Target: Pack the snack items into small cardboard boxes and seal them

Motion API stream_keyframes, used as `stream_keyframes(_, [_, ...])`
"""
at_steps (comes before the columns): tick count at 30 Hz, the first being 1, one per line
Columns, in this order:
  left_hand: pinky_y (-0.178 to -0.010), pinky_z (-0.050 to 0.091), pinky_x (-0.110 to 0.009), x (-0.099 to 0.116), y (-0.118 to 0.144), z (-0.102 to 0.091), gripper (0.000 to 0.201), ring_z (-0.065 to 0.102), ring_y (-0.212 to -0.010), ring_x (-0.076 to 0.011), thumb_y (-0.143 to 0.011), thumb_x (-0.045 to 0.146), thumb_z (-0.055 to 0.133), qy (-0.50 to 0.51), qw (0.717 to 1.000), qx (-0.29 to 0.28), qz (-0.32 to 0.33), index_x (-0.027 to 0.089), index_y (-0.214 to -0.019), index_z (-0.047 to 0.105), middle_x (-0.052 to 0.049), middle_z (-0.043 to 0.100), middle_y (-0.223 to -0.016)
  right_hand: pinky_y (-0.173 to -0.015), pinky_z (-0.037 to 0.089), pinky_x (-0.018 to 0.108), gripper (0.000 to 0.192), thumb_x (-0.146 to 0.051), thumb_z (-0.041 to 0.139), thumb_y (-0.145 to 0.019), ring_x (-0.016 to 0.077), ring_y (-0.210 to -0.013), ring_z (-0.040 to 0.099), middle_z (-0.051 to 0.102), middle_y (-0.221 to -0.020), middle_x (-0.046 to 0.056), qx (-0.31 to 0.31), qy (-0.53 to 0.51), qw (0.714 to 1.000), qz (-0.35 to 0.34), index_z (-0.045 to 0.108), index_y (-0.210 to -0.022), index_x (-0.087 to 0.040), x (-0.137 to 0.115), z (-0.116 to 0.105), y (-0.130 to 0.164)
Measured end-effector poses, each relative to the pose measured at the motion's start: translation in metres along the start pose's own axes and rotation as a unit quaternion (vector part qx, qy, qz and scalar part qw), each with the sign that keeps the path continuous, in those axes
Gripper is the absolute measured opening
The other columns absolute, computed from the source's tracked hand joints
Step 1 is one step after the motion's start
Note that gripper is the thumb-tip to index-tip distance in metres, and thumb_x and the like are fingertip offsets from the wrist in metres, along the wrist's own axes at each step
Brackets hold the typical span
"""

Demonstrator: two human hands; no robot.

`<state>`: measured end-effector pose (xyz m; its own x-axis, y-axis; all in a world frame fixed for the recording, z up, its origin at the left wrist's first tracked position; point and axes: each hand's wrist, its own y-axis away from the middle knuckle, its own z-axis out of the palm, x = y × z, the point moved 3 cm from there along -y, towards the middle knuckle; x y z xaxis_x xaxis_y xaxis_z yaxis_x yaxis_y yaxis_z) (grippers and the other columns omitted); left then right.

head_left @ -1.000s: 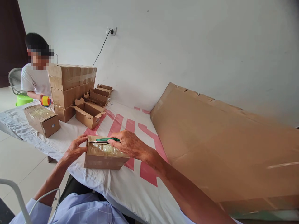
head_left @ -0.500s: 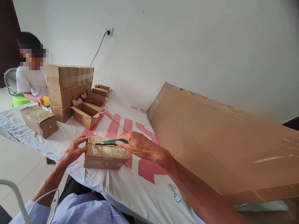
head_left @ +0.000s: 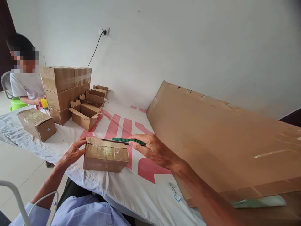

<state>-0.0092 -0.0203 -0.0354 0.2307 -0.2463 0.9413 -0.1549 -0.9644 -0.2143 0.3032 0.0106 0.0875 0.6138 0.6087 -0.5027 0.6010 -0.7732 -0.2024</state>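
Small brown cardboard box with clear tape over its top (head_left: 105,155) sits on the white cloth with pink stripes (head_left: 122,188), near the table's front edge. Left hand (head_left: 71,153) wraps its 9 o'clock end, fingers curled against the side. Right hand (head_left: 154,149) pinches the green-handled utility knife (head_left: 125,141), closed firmly on the handle. Knife's long axis runs 3-to-9 o'clock along the box's far top edge; blade tip points toward 9 o'clock, over the lid seam. Right hand is at the box's 3 o'clock corner.
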Motion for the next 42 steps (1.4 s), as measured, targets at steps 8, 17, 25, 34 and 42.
stream_keyframes(8, [-0.132,0.029,-0.051,0.004,-0.001,0.002,0.054,0.043,-0.154,-0.0356,-0.086,0.018,0.06,0.009,0.999,-0.042,0.015,0.026,-0.136,0.077,-0.005,0.06,-0.159,-0.066,0.04,0.03,0.036,-0.041,0.049,-0.103,0.0172,-0.07,0.058,0.071,-0.078,0.002,-0.009,-0.008,1.0,-0.029,0.077,-0.09,-0.022,-0.007,0.012,-0.009])
stream_keyframes(17, [-0.13,0.032,-0.052,0.011,-0.001,0.005,0.048,0.045,-0.153,-0.0377,-0.086,0.02,0.062,0.019,0.999,-0.037,0.016,0.027,-0.13,0.081,-0.006,0.062,-0.157,-0.068,0.034,0.028,0.028,-0.029,0.055,-0.101,0.0149,-0.069,0.054,0.07,-0.078,0.002,-0.03,0.064,0.997,-0.044,0.076,-0.085,-0.02,-0.022,0.04,-0.035])
stream_keyframes(25, [-0.132,0.03,-0.05,0.005,-0.003,0.005,0.055,0.04,-0.159,-0.0369,-0.083,0.019,0.06,0.024,0.999,-0.042,0.0,0.026,-0.134,0.08,-0.005,0.057,-0.164,-0.063,0.027,0.03,0.031,-0.028,0.057,-0.101,0.0136,-0.062,0.043,0.06,-0.068,0.0,-0.083,0.139,0.987,0.012,0.068,-0.073,-0.021,-0.026,0.037,-0.035])
stream_keyframes(34, [-0.135,0.026,-0.055,-0.018,-0.014,-0.003,0.063,0.038,-0.161,-0.0378,-0.076,0.022,0.067,-0.015,1.0,-0.003,-0.022,0.027,-0.137,0.078,-0.007,0.06,-0.163,-0.063,0.03,0.031,0.031,-0.031,0.054,-0.097,0.0158,-0.064,0.046,0.06,-0.068,0.0,-0.096,0.185,0.974,0.087,0.069,-0.071,-0.023,0.013,-0.008,-0.003])
stream_keyframes(42, [-0.133,0.03,-0.056,0.005,-0.013,-0.005,0.044,0.045,-0.156,-0.0416,-0.087,0.041,0.074,-0.016,0.998,-0.055,0.014,0.03,-0.129,0.083,-0.006,0.065,-0.157,-0.06,0.044,0.03,0.045,-0.057,0.054,-0.098,0.0191,-0.067,0.056,0.065,-0.074,0.0,0.107,-0.052,0.983,0.136,0.078,-0.108,-0.021,0.092,-0.029,0.057])
